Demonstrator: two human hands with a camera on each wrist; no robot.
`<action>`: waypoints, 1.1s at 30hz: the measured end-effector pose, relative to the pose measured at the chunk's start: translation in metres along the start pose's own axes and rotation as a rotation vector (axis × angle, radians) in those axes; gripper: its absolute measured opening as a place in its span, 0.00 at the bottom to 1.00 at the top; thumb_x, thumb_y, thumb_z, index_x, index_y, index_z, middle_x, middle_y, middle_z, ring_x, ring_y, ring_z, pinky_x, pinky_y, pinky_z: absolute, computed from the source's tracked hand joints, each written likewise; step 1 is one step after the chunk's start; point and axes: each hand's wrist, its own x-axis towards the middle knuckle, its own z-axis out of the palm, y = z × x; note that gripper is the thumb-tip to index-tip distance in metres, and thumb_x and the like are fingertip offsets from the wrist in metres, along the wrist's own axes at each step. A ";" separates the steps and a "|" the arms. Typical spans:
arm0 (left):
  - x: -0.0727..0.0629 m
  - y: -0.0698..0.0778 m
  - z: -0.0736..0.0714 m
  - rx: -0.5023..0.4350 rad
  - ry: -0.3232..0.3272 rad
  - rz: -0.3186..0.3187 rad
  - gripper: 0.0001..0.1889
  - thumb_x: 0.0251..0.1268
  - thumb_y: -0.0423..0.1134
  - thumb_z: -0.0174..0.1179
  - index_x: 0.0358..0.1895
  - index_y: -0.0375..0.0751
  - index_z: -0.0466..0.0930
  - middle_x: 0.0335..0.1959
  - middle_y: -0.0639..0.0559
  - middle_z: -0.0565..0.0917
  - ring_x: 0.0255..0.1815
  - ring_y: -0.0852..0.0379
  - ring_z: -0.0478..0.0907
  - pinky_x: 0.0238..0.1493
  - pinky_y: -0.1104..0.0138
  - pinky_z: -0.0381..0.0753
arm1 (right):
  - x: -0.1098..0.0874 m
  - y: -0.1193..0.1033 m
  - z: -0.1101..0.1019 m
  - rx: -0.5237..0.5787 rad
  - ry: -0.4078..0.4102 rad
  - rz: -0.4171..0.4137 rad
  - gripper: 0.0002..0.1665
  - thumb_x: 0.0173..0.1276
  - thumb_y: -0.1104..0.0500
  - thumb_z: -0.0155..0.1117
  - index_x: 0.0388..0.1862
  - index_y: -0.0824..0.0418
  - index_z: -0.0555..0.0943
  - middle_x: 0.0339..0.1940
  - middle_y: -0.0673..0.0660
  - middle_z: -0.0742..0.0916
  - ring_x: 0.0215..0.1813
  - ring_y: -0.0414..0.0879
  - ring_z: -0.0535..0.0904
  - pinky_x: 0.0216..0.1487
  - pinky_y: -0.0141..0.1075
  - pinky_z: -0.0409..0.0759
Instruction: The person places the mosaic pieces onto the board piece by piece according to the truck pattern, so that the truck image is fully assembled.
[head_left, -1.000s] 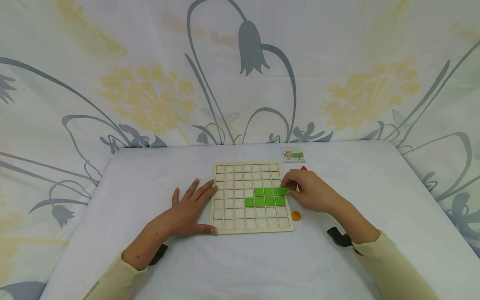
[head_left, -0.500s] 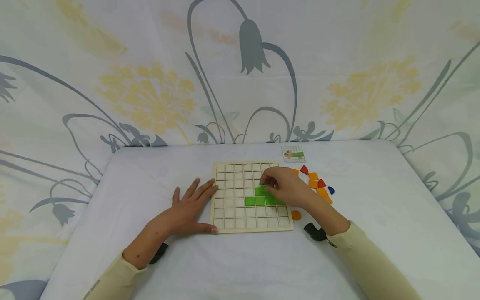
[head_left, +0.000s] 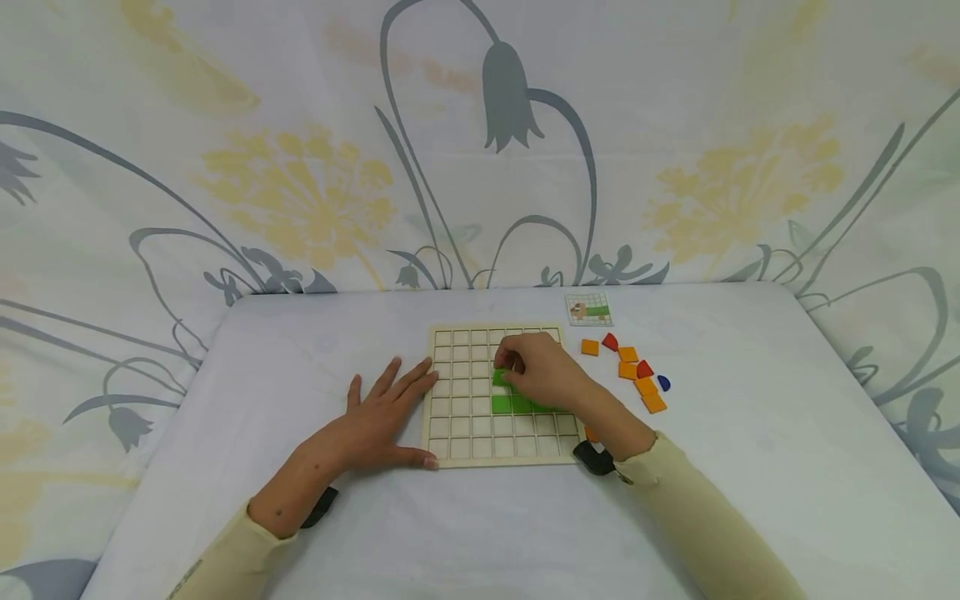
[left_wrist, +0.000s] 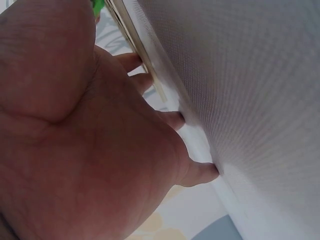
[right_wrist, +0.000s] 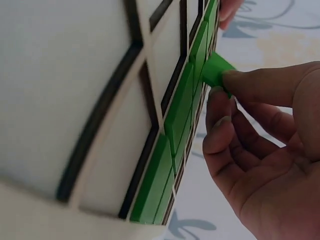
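A wooden grid board (head_left: 457,429) lies flat on the white cloth, with two neighbouring rows of green tiles (right_wrist: 180,107) set in its cells. My right hand (head_left: 543,371) is over the board and pinches a green square tile (right_wrist: 216,70) between thumb and fingertips. In the right wrist view that tile stands tilted against the board by the other green tiles. My left hand (head_left: 367,425) lies with fingers spread, its fingertips and thumb touching the board's left edge. Part of the green rows is hidden under my right hand in the head view.
Right of the board lie loose pieces: several orange squares (head_left: 627,371), red pieces (head_left: 610,342), and a blue half-round (head_left: 663,382). An orange piece (head_left: 592,434) is partly covered by my right wrist. A small picture card (head_left: 588,309) with a grid pattern lies behind them.
My right hand has moved left across the board from its right edge, to the left end of the upper green row, uncovering the loose pieces. My left hand has stayed in place.
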 end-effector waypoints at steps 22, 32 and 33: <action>-0.002 0.000 0.000 0.008 0.021 0.011 0.62 0.55 0.72 0.73 0.88 0.50 0.50 0.90 0.53 0.46 0.89 0.34 0.37 0.71 0.19 0.40 | -0.004 -0.003 -0.001 -0.059 -0.049 -0.026 0.11 0.72 0.70 0.67 0.47 0.63 0.93 0.42 0.54 0.88 0.32 0.40 0.75 0.38 0.34 0.77; -0.002 0.001 0.000 0.006 0.026 0.020 0.62 0.55 0.71 0.74 0.88 0.50 0.50 0.90 0.52 0.46 0.88 0.34 0.37 0.72 0.20 0.39 | -0.016 0.009 -0.007 -0.030 -0.015 0.019 0.10 0.72 0.67 0.67 0.49 0.62 0.90 0.44 0.53 0.86 0.36 0.42 0.77 0.40 0.36 0.79; -0.002 0.001 -0.001 0.003 0.028 0.020 0.62 0.55 0.71 0.74 0.87 0.50 0.50 0.90 0.52 0.46 0.88 0.34 0.37 0.72 0.20 0.39 | -0.018 0.012 -0.009 -0.031 -0.013 0.031 0.10 0.72 0.67 0.68 0.49 0.62 0.90 0.44 0.53 0.86 0.36 0.42 0.77 0.41 0.36 0.79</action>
